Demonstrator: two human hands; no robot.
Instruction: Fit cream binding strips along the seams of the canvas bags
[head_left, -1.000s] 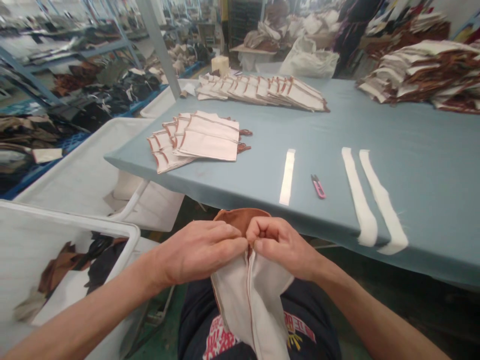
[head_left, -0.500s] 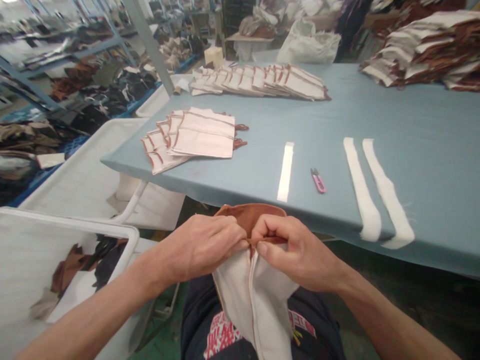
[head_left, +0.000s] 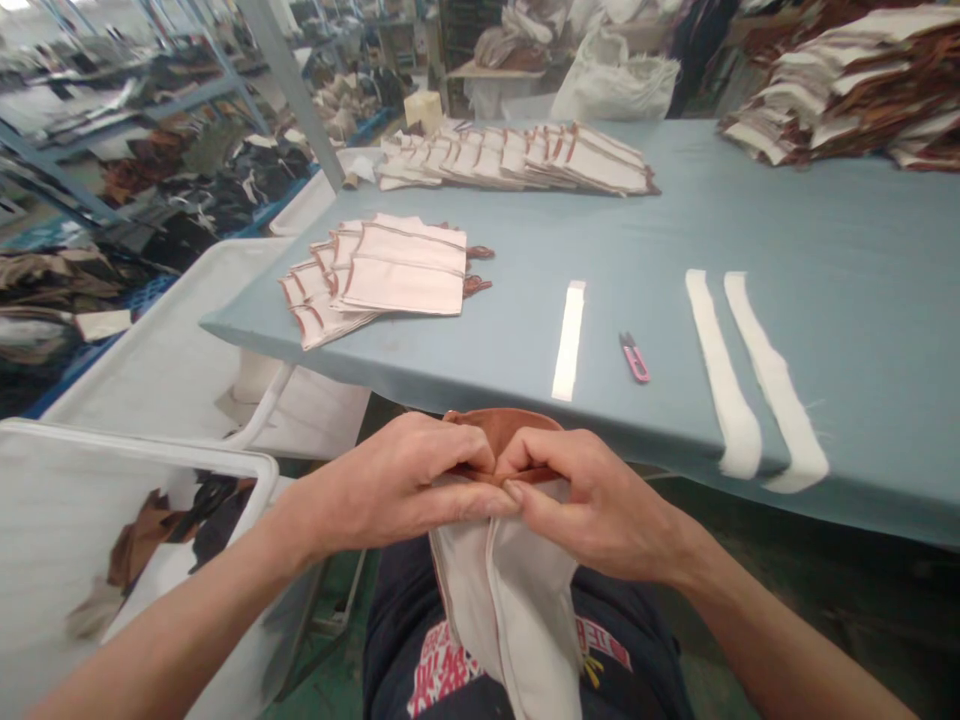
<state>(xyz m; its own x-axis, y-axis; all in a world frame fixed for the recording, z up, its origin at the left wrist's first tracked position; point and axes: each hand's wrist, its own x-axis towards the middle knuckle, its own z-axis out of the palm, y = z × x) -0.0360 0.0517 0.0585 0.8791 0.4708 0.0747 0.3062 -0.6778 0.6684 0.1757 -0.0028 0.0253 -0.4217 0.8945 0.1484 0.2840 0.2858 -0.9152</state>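
Note:
A white fabric pouch (head_left: 517,590) with a brown lining and a seam down its middle hangs over my lap, just off the table's front edge. My left hand (head_left: 420,480) pinches its top rim, thumb stretched along the cloth toward the seam. From the other side my right hand (head_left: 592,500) pinches the same rim, and the two thumb tips meet at the seam. Brown material shows behind the fingers. Exactly what lies between the fingertips is hidden.
On the blue-covered table (head_left: 525,230) lie a white strip (head_left: 569,340), pink thread snips (head_left: 634,358) and two white fabric bands (head_left: 724,375). Stacked pouches (head_left: 405,265) sit at left, more pieces (head_left: 517,160) behind. White bins (head_left: 255,462) stand left of my lap.
My left thumb has extended along the rim to meet the right thumb at the seam. The pouch's top edge is gathered closer between both hands.

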